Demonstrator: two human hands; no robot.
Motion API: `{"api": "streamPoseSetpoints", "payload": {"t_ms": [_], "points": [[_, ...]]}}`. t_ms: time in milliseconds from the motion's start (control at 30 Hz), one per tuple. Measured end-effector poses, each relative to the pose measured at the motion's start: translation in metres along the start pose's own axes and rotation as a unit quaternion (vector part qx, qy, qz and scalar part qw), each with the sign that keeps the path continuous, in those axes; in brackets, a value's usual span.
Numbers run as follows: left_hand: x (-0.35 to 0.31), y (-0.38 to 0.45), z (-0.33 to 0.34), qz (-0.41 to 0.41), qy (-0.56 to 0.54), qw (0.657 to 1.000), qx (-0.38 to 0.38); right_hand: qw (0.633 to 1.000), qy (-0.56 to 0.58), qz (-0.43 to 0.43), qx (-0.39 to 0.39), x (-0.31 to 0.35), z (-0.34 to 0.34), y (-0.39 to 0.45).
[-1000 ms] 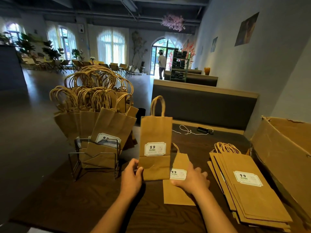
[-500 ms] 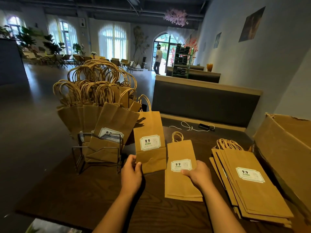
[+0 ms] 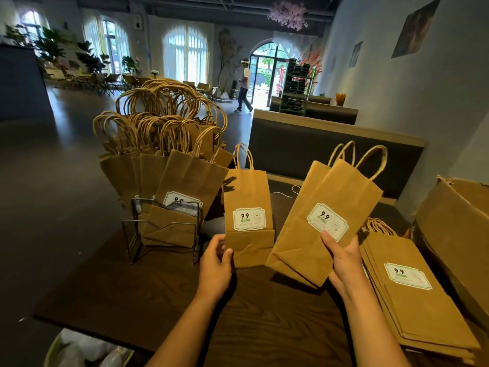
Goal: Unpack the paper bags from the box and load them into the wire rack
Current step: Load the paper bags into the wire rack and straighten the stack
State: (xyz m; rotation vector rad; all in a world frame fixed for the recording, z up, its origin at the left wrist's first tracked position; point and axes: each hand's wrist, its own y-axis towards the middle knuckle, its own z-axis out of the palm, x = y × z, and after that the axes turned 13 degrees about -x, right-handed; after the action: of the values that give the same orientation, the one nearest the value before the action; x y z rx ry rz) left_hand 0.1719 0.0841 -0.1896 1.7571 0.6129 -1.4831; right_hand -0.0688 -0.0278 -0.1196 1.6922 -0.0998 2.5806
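- Two hands were in view over the dark wooden table (image 3: pixel 264 313), each holding a flat paper bag.
- Your left hand (image 3: pixel 215 263) pinched the lower left edge of an upright bag (image 3: pixel 247 207), thumb on its front; this bag stood just right of the wire rack (image 3: pixel 132 234).
- Your right hand (image 3: pixel 344 258) gripped a second bag (image 3: pixel 325 218), thumb pressed on the front beside its label; it tilted to the right, lifted off the table, well right of the wire rack. A further bag appeared to sit behind it; I cannot tell for certain.
- Many bags already stood in the wire rack (image 3: pixel 172 197), handles up.
- A flat stack of bags (image 3: pixel 412 300) lay on the table, far right of the wire rack.
- The open cardboard box (image 3: pixel 455 221) stood beyond that stack, at the right edge.
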Motion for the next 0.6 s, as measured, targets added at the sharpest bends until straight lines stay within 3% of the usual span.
{"api": "streamPoseSetpoints", "payload": {"t_ms": [133,300,467,600], "points": [[-0.006,0.000,-0.001,-0.010,-0.026,0.998,0.060,0.999,-0.030,0.020,0.036,-0.018,0.026,-0.008],[-0.006,0.001,-0.002,-0.081,-0.059,0.989,0.106,0.996,-0.031,0.058,0.068,-0.048,0.050,-0.018],[-0.012,-0.005,-0.006,-0.007,-0.041,0.990,0.132,0.992,-0.035,0.062,0.107,-0.062,0.049,-0.017],[-0.011,-0.004,-0.007,-0.002,-0.042,0.993,0.115,0.988,-0.037,0.071,0.132,-0.065,0.040,-0.014]]}}
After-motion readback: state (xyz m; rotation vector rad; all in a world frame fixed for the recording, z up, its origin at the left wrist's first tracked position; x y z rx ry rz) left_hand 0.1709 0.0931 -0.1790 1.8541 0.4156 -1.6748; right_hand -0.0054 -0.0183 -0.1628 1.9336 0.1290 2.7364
